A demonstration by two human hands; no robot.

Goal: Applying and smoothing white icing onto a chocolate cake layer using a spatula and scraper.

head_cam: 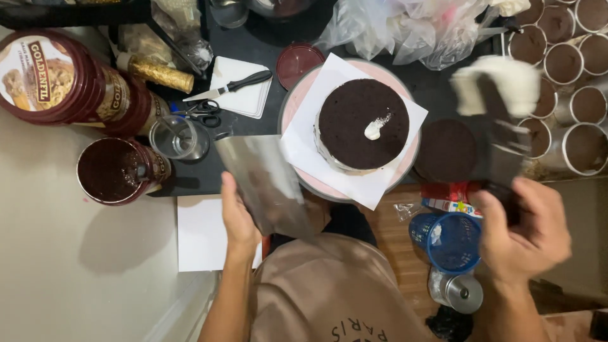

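- Your right hand (529,231) grips a spatula (500,120) loaded with white cream, blurred mid-swing; bring it steadily over the dark chocolate cake (362,123), which sits on white paper on the pink turntable (288,114).
- Your left hand (237,215) has its fingers closed around the metal scraper (266,183), just beside the turntable; keep its edge upright.
- Drop the cream onto the small dab (375,130) near the middle; spread outward.

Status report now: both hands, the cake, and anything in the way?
Left hand holds metal scraper. Right hand holds spatula loaded with white cream, blurred. Chocolate cake on turntable, small cream dab on top. Nothing between hands and cake.
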